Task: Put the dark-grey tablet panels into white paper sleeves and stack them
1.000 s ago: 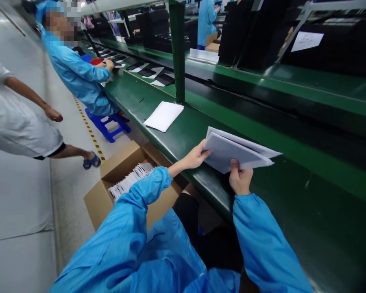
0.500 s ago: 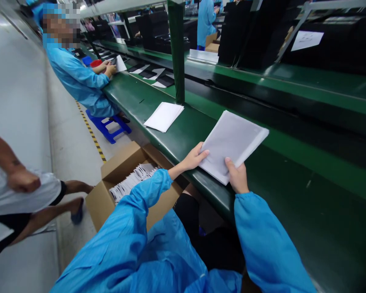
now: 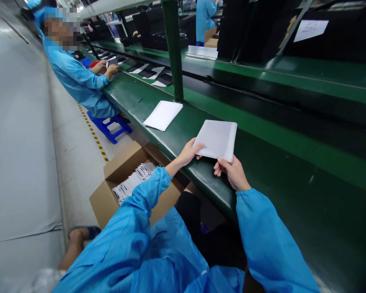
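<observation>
A thin stack of white sheets [image 3: 218,137], the upper one slightly translucent, is held tilted above the edge of the green bench [image 3: 158,148]. My left hand [image 3: 187,152] grips its near left corner, thumb on top and fingers underneath. At the near right corner, my right hand [image 3: 232,171] pinches the stack between thumb and fingers. Beyond my left hand, a second stack of white sheets [image 3: 163,115] lies flat on the bench.
An open cardboard box [image 3: 105,203] full of upright white pieces stands left of my legs. A green post [image 3: 173,53] rises from the bench. A seated co-worker [image 3: 76,73] in blue handles a dark piece. A passer-by's leg [image 3: 75,246] shows at lower left.
The held stack has moved left and turned, lying more squarely to me. My right hand has shifted its grip to the near right corner. The passer-by has moved toward the bottom left.
</observation>
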A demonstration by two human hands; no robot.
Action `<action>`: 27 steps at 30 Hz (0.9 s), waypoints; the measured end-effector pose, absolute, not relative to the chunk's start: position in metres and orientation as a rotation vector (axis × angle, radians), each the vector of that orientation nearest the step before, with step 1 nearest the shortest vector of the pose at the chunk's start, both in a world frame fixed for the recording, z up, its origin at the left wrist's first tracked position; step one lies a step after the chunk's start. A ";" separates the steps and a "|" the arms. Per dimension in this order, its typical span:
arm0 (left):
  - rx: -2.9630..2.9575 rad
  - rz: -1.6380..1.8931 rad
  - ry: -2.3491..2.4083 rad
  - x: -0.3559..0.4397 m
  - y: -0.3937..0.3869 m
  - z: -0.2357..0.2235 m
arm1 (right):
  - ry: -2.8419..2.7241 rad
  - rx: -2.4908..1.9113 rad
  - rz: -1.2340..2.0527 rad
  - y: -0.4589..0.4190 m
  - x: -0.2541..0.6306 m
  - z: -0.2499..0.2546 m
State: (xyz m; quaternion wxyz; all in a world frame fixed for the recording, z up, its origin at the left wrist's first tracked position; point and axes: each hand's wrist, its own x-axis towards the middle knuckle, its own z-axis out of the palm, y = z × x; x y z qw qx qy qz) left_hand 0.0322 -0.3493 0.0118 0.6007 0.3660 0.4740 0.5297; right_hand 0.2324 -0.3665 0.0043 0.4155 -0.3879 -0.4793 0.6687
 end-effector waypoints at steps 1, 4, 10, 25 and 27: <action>0.846 1.224 1.094 0.031 -0.350 0.012 | -1.205 -0.969 1.689 -0.366 0.232 0.004; 0.830 1.224 1.089 0.028 -0.354 0.014 | -1.178 -0.973 1.706 -0.365 0.232 0.002; 0.824 1.238 1.076 0.026 -0.359 0.015 | -1.205 -1.057 1.625 -0.363 0.230 -0.002; 0.829 1.248 1.068 0.026 -0.358 0.013 | -1.222 -1.088 1.568 -0.366 0.230 0.003; 0.818 1.246 1.084 0.026 -0.358 0.013 | -1.250 -1.086 1.543 -0.366 0.229 0.003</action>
